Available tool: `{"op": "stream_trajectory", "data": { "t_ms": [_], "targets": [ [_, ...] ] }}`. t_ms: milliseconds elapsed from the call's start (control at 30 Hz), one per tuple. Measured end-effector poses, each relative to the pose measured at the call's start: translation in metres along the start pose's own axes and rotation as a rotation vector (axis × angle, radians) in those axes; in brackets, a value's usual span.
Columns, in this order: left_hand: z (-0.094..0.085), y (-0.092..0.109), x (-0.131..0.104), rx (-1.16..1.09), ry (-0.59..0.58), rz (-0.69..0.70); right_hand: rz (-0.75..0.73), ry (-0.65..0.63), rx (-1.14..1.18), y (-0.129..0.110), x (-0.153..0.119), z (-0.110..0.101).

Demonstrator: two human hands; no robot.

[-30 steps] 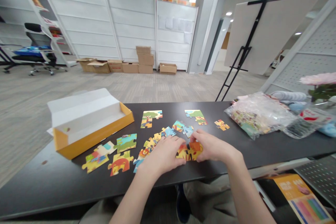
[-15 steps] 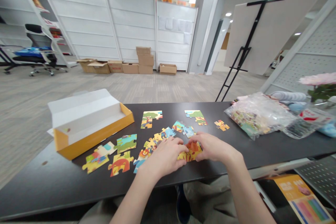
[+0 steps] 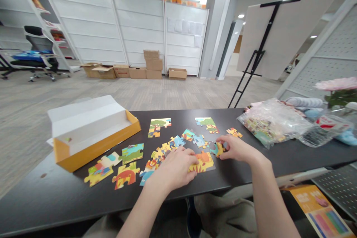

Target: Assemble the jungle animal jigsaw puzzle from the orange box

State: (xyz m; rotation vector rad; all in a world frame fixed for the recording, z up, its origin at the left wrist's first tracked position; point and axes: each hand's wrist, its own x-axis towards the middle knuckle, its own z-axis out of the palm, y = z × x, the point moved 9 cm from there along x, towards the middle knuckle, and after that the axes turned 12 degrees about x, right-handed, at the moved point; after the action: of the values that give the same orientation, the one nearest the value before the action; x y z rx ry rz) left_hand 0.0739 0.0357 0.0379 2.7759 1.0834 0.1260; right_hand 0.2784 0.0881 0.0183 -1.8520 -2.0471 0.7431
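My left hand (image 3: 178, 167) rests low over the table, its fingers and thumb bent around the left end of a yellow-and-orange puzzle piece (image 3: 205, 161) that lies flat. My right hand (image 3: 238, 150) pinches a grey, green and yellow puzzle piece (image 3: 216, 149) just right of it. Beyond my left fingers, a pile of loose puzzle pieces (image 3: 158, 155) lies partly hidden by that hand. Blue pieces (image 3: 199, 140) sit between the hands and the far edge. Two joined corner sections with trees, a left one (image 3: 158, 123) and a right one (image 3: 206, 122), lie farther back.
An open yellow box (image 3: 97, 145) with a white inside stands at the left. Near it lie a red lion piece (image 3: 125, 176) and a green piece (image 3: 132, 153). At right are an orange piece (image 3: 234, 132) and a clear plastic bag (image 3: 273, 122) of pieces.
My right hand has moved right, away from the yellow-and-orange piece, and now pinches another puzzle piece. My left hand has stayed nearly in place.
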Motion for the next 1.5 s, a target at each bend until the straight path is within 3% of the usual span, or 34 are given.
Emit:
{"op": "stream_trajectory", "data": {
  "t_ms": [200,533,800,933,1100,1200,1300,1500],
  "targets": [
    [0.002,0.005,-0.001,-0.035,-0.008,0.029,-0.013,-0.029,0.006,-0.002,0.003,0.003],
    [0.004,0.018,0.006,-0.039,-0.002,0.071,-0.060,-0.042,0.011,-0.037,0.019,0.018],
    [0.006,0.021,0.012,-0.054,0.024,0.075,-0.137,-0.049,0.208,-0.055,0.032,0.030],
    [0.006,0.021,0.012,-0.051,0.031,0.066,-0.109,0.058,0.244,-0.023,0.032,0.003],
    [0.006,0.021,0.010,-0.054,0.042,0.068,0.143,0.445,-0.091,0.071,0.019,-0.052],
    [0.007,0.021,0.010,-0.055,0.049,0.069,0.251,0.523,-0.194,0.111,0.011,-0.063],
    [0.008,0.021,0.011,-0.065,0.056,0.072,0.270,0.496,-0.187,0.125,0.011,-0.060],
    [0.010,0.020,0.012,-0.070,0.062,0.058,0.295,0.500,-0.132,0.127,0.013,-0.061]
  ]
}}
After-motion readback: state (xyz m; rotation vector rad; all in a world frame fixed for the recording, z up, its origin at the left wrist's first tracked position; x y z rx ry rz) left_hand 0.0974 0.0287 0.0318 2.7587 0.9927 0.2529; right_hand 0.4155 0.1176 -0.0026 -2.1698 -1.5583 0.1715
